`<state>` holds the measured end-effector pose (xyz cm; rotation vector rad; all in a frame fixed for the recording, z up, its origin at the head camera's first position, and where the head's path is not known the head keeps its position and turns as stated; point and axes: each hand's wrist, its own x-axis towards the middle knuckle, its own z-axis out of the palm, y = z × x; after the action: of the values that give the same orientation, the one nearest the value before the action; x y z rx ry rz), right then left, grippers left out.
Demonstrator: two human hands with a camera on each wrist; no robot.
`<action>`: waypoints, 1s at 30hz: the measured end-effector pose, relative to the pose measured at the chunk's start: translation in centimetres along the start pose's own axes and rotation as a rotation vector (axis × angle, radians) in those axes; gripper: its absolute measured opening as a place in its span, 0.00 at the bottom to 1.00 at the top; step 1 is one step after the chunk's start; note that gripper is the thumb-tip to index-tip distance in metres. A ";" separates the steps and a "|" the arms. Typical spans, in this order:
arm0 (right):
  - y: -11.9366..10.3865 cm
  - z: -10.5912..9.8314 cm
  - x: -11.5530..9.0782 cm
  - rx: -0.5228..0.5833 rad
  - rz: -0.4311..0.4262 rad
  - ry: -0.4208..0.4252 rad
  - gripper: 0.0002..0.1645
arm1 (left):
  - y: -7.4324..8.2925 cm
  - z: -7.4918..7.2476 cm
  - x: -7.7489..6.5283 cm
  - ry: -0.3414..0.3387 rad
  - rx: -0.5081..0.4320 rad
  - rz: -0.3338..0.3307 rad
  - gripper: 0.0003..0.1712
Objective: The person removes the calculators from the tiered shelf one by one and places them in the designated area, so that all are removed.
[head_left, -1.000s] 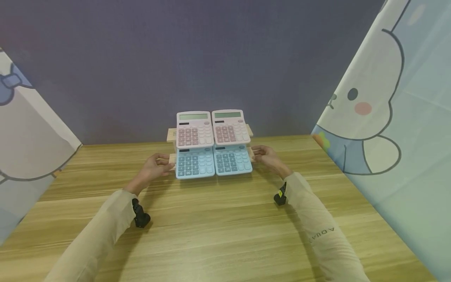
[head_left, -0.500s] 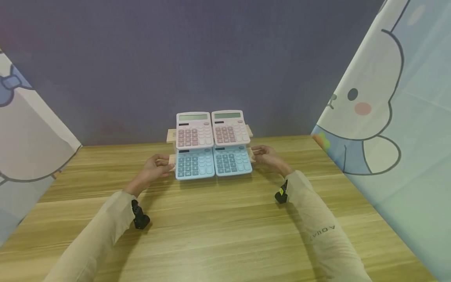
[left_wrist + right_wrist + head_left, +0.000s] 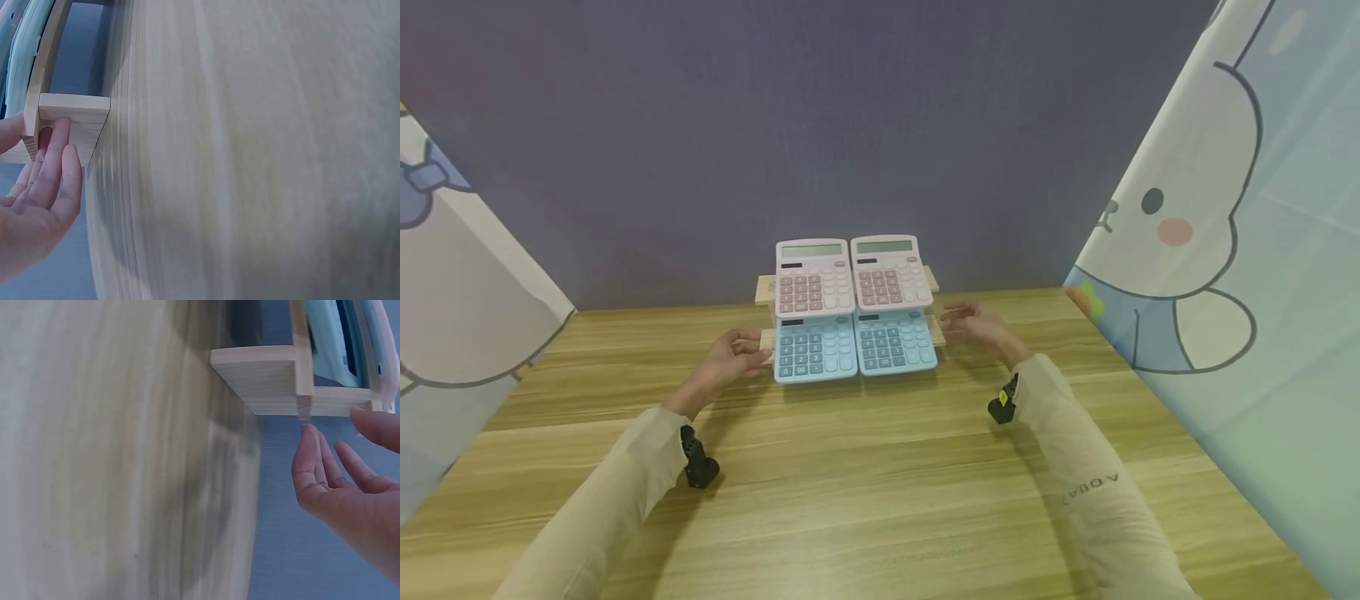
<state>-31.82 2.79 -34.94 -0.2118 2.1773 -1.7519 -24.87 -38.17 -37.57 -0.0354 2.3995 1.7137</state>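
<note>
A small two-tier wooden stand [image 3: 765,288] holds two pink calculators [image 3: 816,287] side by side on its upper tier and two blue calculators [image 3: 895,343] on the lower one. My left hand [image 3: 726,360] pinches the left end of the lower board, thumb on top and fingers underneath, as the left wrist view shows by the board end [image 3: 32,128]. At the other side my right hand [image 3: 976,325] is just off the stand's right end, fingers loosely bent and holding nothing. In the right wrist view a gap shows between these fingertips [image 3: 309,431] and the board end [image 3: 304,403].
The stand is on a wood-grain table [image 3: 857,492], close to a dark grey-blue panel [image 3: 880,125] behind it. Cartoon-printed cloth hangs at the right [image 3: 1195,217] and left [image 3: 467,283] sides.
My right hand has let go of the lower board's right end and drawn slightly away to the right. The left hand, stand and calculators stay in place.
</note>
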 end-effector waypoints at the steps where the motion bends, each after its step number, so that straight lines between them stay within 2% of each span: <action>1: -0.1 -0.1 0.1 0.006 -0.003 0.012 0.31 | 0.0 0.0 0.0 0.000 0.002 -0.001 0.35; 7: -0.8 -0.4 0.3 0.033 -0.070 0.059 0.29 | -0.2 -0.1 -0.1 0.004 0.013 -0.003 0.35; 14: -2.2 0.0 0.0 0.095 -0.084 0.068 0.31 | -0.2 0.0 -0.1 0.001 -0.003 0.001 0.35; 21: -3.3 0.8 -0.2 0.056 -0.118 0.044 0.30 | 0.1 0.1 -0.2 -0.004 -0.008 -0.006 0.34; 30: -3.4 2.1 0.4 0.086 -0.132 0.072 0.31 | 0.1 0.1 -0.1 0.002 -0.010 -0.011 0.34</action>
<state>-31.77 0.00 -32.11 -0.2812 2.1762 -1.9493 -24.82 -38.03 -37.48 -0.0521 2.3873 1.7215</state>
